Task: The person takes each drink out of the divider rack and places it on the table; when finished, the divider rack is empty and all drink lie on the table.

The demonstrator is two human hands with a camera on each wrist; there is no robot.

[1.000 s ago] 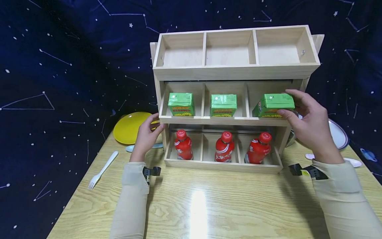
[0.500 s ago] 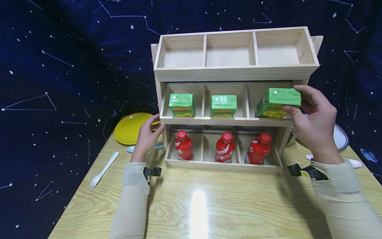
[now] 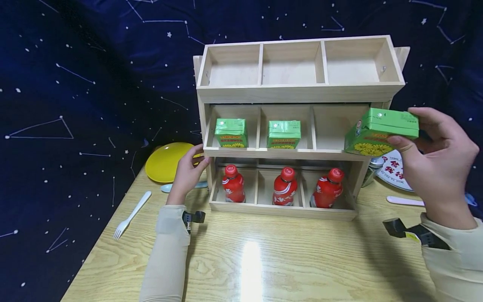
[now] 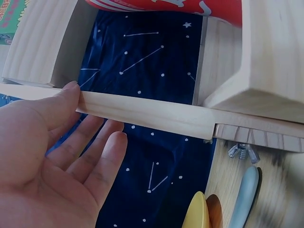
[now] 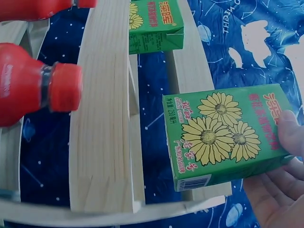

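Observation:
My right hand (image 3: 441,159) pinches a green drink carton (image 3: 385,132) with yellow flowers, thumb on the front and fingers behind. It is tilted, off the right end of the wooden rack's (image 3: 302,93) middle tier; the right wrist view shows the carton (image 5: 218,133) close up. Two more green cartons, one on the left (image 3: 231,133) and one in the middle (image 3: 284,135), stand in that tier's other compartments. At the rack's left side my left hand (image 3: 187,172) holds the side post (image 4: 147,114), thumb on one face and a finger behind it.
Red bottles (image 3: 284,186) fill the bottom tier's compartments, one each. To the left lie a yellow plate (image 3: 166,161), a light-blue utensil and a white fork (image 3: 132,214). Right of the rack are a glass jar (image 3: 371,172), a printed plate (image 3: 394,170) and a pale utensil handle (image 3: 405,201).
My right hand has lifted the green carton out of the middle tier's right compartment and carried it to the right and nearer. The left hand stays at the rack's side.

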